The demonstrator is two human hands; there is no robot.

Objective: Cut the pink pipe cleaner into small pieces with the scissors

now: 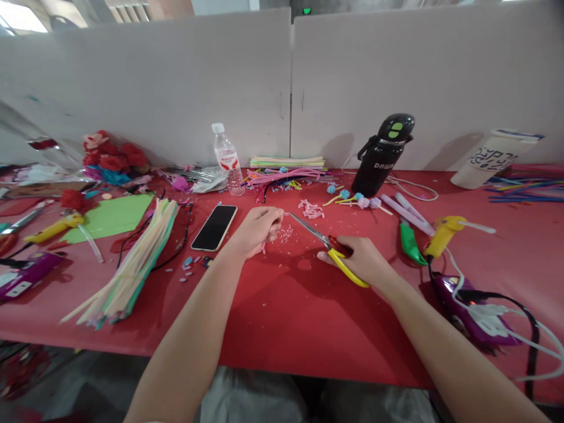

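My right hand (363,258) grips scissors (337,255) with yellow and red handles. Their blades point up and left, and the tips come close to my left fingertips. Closed in a pinch, my left hand (259,228) holds a pink fuzzy strip (264,248), which looks like pipe cleaner; a bit of it shows below the palm and the rest is hidden by the fingers. Small pink clippings (287,235) lie scattered on the red table between the hands. Just beyond the blades sits a pile of short pink pieces (311,209).
Left of me are a phone (214,228), a bundle of pale pipe cleaners (132,264) and a yellow glue gun (55,228). A plastic bottle (229,161) and a black flask (382,158) stand by the partition. A second glue gun (443,236) and a purple power strip (473,317) with cables lie right.
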